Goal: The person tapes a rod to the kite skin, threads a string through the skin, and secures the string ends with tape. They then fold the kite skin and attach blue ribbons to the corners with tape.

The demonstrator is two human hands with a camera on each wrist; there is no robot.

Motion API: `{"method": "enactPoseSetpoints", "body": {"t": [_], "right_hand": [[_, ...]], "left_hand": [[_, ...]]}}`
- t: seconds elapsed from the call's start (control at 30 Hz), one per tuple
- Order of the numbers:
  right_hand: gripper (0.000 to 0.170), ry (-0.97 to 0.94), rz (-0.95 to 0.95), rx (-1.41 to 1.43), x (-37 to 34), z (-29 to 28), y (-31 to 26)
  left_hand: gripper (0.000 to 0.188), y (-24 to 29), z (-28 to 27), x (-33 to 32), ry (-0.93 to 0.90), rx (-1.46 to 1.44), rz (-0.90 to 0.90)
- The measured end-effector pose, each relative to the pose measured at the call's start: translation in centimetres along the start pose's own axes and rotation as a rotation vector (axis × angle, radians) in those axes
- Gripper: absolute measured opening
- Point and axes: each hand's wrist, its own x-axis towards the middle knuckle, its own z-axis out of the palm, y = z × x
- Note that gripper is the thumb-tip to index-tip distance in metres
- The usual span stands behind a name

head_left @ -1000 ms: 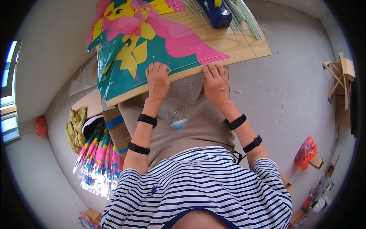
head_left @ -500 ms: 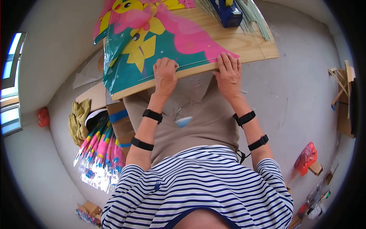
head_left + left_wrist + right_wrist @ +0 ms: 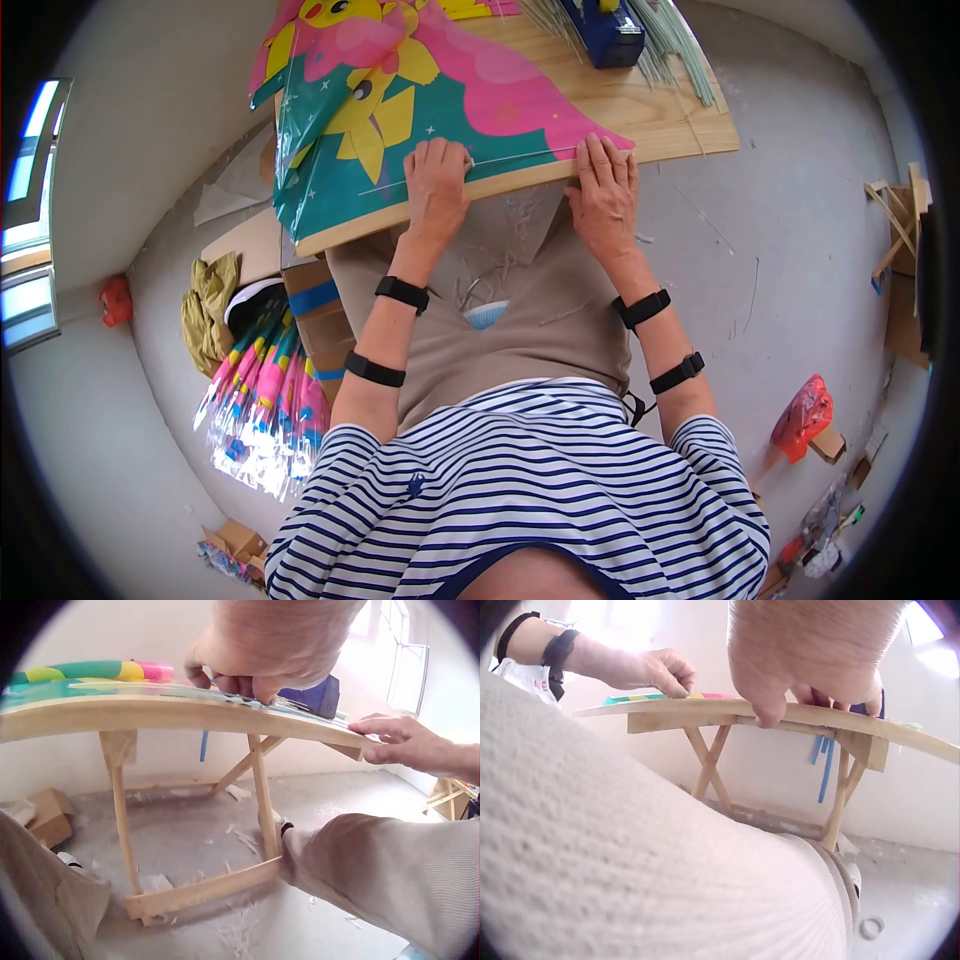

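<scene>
A teal, pink and yellow printed plastic sheet (image 3: pixel 500 95) lies on the wooden table (image 3: pixel 680 140), and a thin pale stick (image 3: pixel 530 158) runs along its near edge. My left hand (image 3: pixel 437 195) rests on that edge with curled fingers, a small white piece (image 3: pixel 470 163) pinched at its thumb side; what the piece is cannot be made out. At the sheet's right corner my right hand (image 3: pixel 605 205) presses down with nearly straight fingers over the stick's end. Its thumb sits at the table's edge in the right wrist view.
A blue tape dispenser (image 3: pixel 612 38) and a bundle of thin sticks (image 3: pixel 685 55) are at the table's back right. Folded printed sheets (image 3: pixel 265 400) and a carton (image 3: pixel 325 325) stand left of my legs. A red bag (image 3: pixel 803 415) lies on the floor at right.
My right hand has gone from bent fingers at the table's edge to fingers laid flatter on the sheet's corner. My left hand stays at the near edge. The head view has shifted slightly.
</scene>
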Motion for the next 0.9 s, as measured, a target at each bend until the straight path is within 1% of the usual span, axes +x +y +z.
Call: {"method": "enactPoseSetpoints", "body": {"t": [0.27,0.47,0.67,0.9], "right_hand": [[0.071,-0.011,0.001,-0.007,-0.04,0.22,0.05],[0.071,0.006,-0.002,-0.009,-0.03,0.44,0.07],[0.072,0.019,-0.011,-0.009,-0.05,0.51,0.12],[0.072,0.011,-0.008,-0.008,-0.01,0.4,0.08]], "left_hand": [[0.007,-0.2,0.22,-0.06,0.016,-0.015,0.027],[0.008,-0.19,-0.12,-0.39,0.0,-0.084,-0.018],[0.006,-0.03,0.15,-0.35,-0.004,-0.079,-0.035],[0.004,0.18,0.13,-0.28,0.019,-0.073,-0.015]]}}
